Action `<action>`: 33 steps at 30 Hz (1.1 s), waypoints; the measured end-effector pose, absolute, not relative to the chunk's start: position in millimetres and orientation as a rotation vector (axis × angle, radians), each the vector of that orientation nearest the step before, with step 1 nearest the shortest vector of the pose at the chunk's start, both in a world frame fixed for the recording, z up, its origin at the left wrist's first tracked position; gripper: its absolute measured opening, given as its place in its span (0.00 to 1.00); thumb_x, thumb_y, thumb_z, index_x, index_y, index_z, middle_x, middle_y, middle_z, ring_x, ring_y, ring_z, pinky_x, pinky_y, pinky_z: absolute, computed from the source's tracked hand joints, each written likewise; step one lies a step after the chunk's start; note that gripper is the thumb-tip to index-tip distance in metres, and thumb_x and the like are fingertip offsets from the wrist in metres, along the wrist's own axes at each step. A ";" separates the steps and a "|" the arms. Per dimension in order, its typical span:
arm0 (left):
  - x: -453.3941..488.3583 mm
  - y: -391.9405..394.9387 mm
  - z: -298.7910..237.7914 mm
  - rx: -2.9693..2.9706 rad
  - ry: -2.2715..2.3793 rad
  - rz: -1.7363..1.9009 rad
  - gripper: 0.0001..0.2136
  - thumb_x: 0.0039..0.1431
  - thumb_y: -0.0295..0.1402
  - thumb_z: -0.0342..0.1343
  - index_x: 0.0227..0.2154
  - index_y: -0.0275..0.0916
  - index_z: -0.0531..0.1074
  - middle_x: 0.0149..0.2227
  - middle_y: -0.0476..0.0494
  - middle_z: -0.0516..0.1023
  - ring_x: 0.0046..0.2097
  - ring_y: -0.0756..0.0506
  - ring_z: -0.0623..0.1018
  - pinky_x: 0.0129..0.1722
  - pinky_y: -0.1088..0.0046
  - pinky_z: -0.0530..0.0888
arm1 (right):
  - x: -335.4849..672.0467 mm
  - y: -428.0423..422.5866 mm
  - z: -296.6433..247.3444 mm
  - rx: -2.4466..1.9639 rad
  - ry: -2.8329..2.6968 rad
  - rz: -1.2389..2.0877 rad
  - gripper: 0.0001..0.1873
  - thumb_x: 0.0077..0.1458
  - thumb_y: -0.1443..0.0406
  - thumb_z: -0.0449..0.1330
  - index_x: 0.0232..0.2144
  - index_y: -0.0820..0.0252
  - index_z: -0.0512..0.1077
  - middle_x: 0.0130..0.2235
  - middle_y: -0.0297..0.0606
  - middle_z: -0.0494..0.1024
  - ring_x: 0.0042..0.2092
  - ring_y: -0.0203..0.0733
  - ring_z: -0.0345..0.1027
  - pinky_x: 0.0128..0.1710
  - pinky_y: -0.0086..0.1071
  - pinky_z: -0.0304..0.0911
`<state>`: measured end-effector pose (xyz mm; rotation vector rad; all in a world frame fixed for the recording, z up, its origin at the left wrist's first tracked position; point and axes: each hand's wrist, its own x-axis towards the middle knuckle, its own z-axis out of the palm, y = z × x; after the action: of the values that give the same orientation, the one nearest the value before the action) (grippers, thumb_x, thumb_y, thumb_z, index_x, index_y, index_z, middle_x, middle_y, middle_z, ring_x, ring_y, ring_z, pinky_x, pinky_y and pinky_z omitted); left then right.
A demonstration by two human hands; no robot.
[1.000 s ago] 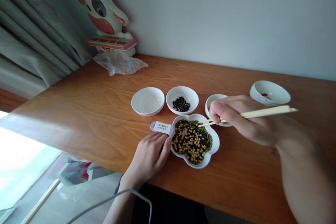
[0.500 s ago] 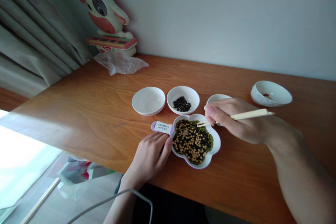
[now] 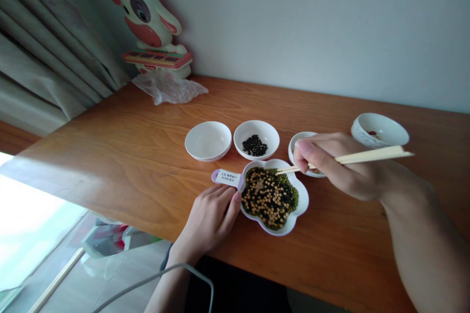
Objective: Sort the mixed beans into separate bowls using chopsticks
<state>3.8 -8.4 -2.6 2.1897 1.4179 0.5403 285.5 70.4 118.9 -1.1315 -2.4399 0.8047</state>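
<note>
A flower-shaped white dish (image 3: 301, 201) full of mixed yellow, green and black beans sits near the table's front edge. My left hand (image 3: 207, 218) rests on the table with loosely curled fingers touching the dish's left rim. My right hand (image 3: 340, 164) is closed on a pair of wooden chopsticks (image 3: 370, 156), whose tips hover over the dish's far right edge. Behind stand an empty white bowl (image 3: 207, 140), a bowl with black beans (image 3: 256, 138), and a third bowl (image 3: 299, 141) partly hidden by my right hand.
Another white bowl (image 3: 379, 129) stands at the far right. A small white label on a purple tab (image 3: 225, 177) lies left of the dish. A cow figure (image 3: 150, 22) and crumpled clear plastic (image 3: 169, 87) sit at the back left of the wooden table (image 3: 128, 156).
My right hand dipped the chopstick tips left and down into the dish, then drew them back right and up toward the third bowl. My left hand stayed put.
</note>
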 end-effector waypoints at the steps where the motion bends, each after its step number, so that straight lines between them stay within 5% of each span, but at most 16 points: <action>1: 3.9 -8.3 -2.3 2.188 1.419 0.538 0.16 0.76 0.36 0.40 0.29 0.42 0.61 0.31 0.46 0.73 0.34 0.46 0.72 0.41 0.67 0.68 | 286.7 69.8 120.5 -1.138 -2.426 0.817 0.26 0.73 0.52 0.45 0.26 0.57 0.67 0.28 0.35 0.73 0.30 0.39 0.63 0.34 0.36 0.56; 19: 2.8 -8.4 -3.6 2.180 1.415 0.522 0.16 0.77 0.37 0.40 0.30 0.42 0.60 0.32 0.47 0.73 0.35 0.45 0.72 0.42 0.67 0.67 | 281.5 71.6 112.0 -1.119 -2.586 0.689 0.26 0.74 0.53 0.44 0.27 0.58 0.68 0.26 0.34 0.72 0.29 0.39 0.61 0.32 0.37 0.50; 33: 2.7 -9.1 -3.3 2.172 1.406 0.510 0.16 0.77 0.37 0.39 0.30 0.42 0.60 0.32 0.48 0.72 0.36 0.45 0.71 0.42 0.67 0.66 | 282.5 68.8 118.5 -1.113 -2.472 0.784 0.26 0.74 0.53 0.46 0.27 0.58 0.68 0.28 0.34 0.74 0.30 0.38 0.63 0.33 0.35 0.55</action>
<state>2.7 -9.1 -3.3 2.1717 1.4057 0.5105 282.5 68.8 118.5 -1.1128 -2.4718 0.7839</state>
